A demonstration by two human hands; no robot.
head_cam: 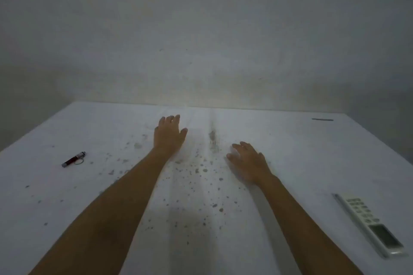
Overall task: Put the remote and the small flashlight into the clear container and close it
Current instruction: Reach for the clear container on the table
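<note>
A white remote point(372, 225) with a small screen lies on the white table point(290, 152) at the near right. A small dark red flashlight point(73, 159) with a key ring lies at the left. My left hand point(168, 133) reaches forward over the table's middle, palm down, fingers slightly apart, holding nothing. My right hand point(248, 161) hovers closer to me, a little to the right, fingers spread and blurred, also holding nothing. No clear container can be made out in view.
The table top is speckled with dark stains down its middle. A thin dark strip point(322, 119) lies near the far right edge. A plain grey wall rises right behind the table.
</note>
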